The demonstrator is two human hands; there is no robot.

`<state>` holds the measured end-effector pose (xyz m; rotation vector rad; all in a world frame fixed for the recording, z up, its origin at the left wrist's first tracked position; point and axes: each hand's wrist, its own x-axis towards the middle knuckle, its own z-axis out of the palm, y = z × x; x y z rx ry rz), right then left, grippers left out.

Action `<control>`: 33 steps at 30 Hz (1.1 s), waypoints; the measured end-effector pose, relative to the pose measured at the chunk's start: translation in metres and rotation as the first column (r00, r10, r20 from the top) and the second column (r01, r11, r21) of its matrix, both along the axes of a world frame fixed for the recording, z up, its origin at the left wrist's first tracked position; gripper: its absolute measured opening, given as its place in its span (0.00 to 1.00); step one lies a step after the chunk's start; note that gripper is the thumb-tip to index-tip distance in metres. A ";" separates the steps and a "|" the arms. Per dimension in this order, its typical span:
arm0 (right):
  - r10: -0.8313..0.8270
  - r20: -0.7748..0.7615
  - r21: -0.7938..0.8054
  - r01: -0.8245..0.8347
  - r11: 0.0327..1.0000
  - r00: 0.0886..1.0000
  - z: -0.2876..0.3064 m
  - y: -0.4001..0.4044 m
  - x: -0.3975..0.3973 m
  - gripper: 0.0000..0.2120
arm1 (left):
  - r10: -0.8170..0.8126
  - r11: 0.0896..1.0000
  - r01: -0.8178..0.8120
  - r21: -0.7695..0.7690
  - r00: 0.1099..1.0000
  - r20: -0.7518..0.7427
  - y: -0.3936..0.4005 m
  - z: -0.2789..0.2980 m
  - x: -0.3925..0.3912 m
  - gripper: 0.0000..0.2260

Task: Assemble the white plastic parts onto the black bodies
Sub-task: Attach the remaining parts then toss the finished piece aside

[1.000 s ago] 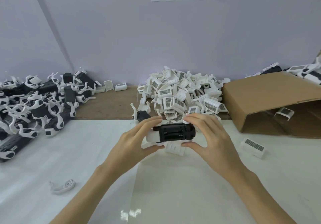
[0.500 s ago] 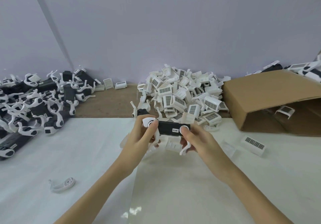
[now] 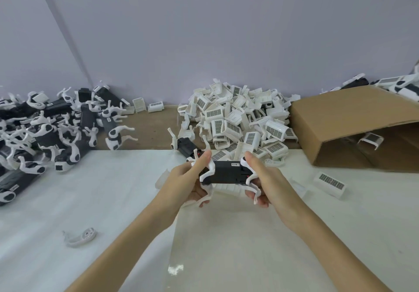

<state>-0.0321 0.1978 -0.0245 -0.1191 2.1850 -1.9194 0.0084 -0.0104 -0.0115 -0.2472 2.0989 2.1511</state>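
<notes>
My left hand (image 3: pixel 186 179) and right hand (image 3: pixel 264 178) each grip one end of the black body (image 3: pixel 226 172), so I should squeeze evenly until its white legs (image 3: pixel 209 169) sit tight.

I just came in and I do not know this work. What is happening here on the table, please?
A person holds one black body in the air over the white table, the left hand at one end and the right hand at the other. White leg pieces are already on it. Behind lies a heap of white plastic parts, to the left a pile of assembled units, to the right a cardboard box.
</notes>
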 end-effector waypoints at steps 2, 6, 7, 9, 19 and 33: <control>0.035 -0.059 0.048 -0.032 0.998 0.998 0.001 0.002 0.001 0.32 | -0.017 0.999 0.018 0.038 1.000 -0.025 0.000 0.000 0.000 0.37; 0.140 -0.216 0.011 -0.141 0.990 0.966 0.001 0.006 0.004 0.21 | 0.024 0.995 -0.012 0.103 0.994 -0.109 -0.003 -0.004 -0.002 0.28; 0.175 -0.242 0.028 -0.173 0.985 0.954 0.001 0.007 0.004 0.19 | 0.040 0.997 -0.030 0.071 0.988 -0.152 -0.004 -0.005 -0.002 0.26; 0.243 -0.259 0.077 -0.231 0.970 0.935 -0.001 0.011 0.002 0.25 | 0.046 0.998 -0.055 -0.025 0.957 -0.287 -0.009 -0.006 -0.002 0.24; 0.412 -0.402 0.480 -0.195 0.855 0.818 -0.019 0.005 -0.002 0.30 | -0.315 0.733 -0.426 -0.531 0.478 -0.820 0.001 -0.016 0.004 0.28; 0.206 -0.508 0.356 -0.014 0.934 0.836 -0.024 0.003 0.001 0.29 | -0.048 0.969 -0.101 -0.225 0.818 -0.573 -0.011 -0.007 0.004 0.18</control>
